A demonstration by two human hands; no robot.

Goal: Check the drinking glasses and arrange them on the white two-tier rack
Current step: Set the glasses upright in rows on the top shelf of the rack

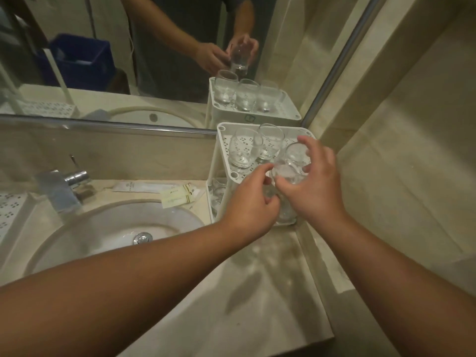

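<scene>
Nearest, 6 o'clock: beige stone worktop (257, 292), both forearms reaching across toward 1 o'clock.

Left hand (253, 202), centre frame: fingers curled, thumb and forefinger pinching at the lower side of the held glass (286, 176); something glassy also under the palm, not clear what.

Right hand (313, 184), just right of centre: fingers spread and curled over the far side and rim of the same glass, gripping it.

Held glass: clear tumbler, tilted, raised at the front corner of the rack's top tier, above the lower tier; not resting on either.

White two-tier rack (221, 155), 1 o'clock, in the corner against the mirror (103, 60) and the side wall. Top tier: perforated tray carrying two upright glasses (242, 148) at the back left, plus a third glass (296, 155) just behind the hands. Lower tier: further glasses (219, 191) seen dimly through the side.

Left, 9 o'clock: oval basin (116, 228), chrome tap (69, 184), paper sachets (180, 195) on the ledge.

Step in hand, judged: inspection of one glass, turned between both hands.

Next move, judged: upright placement in the free front area of the top tier, eased down clear of neighbouring glasses.
</scene>
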